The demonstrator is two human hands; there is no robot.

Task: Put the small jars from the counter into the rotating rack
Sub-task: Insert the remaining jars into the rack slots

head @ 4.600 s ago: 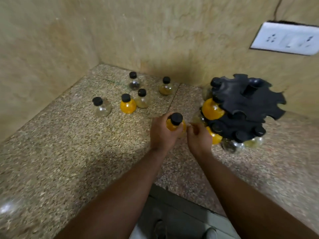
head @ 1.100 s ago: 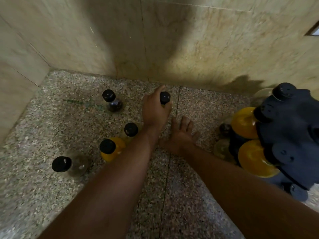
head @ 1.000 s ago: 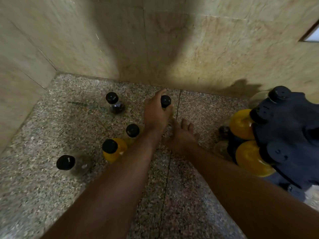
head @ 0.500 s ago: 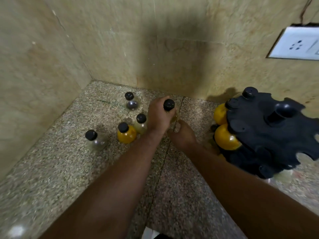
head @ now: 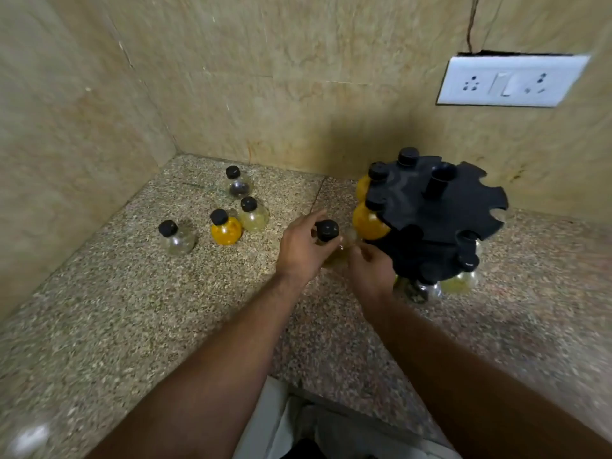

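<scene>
My left hand [head: 303,250] grips a small black-capped jar [head: 327,230] just above the counter, left of the black rotating rack [head: 430,210]. My right hand [head: 372,270] is beside it, fingertips touching the jar's body, close to the rack's lower tier. The rack holds several jars, two with yellow powder [head: 369,221] on its left side. Several jars stand on the counter at the back left: a clear jar [head: 177,236], a yellow jar [head: 225,228], a pale jar [head: 253,215] and a dark-filled jar [head: 237,185].
The speckled granite counter [head: 132,309] sits in a corner between two beige tiled walls. A white socket plate [head: 510,81] is on the back wall above the rack. The counter's front edge [head: 331,399] runs below my arms.
My left hand has lifted the jar from the back of the counter and carried it right, toward the rack. My right hand has come off the counter and joined it at the jar.
</scene>
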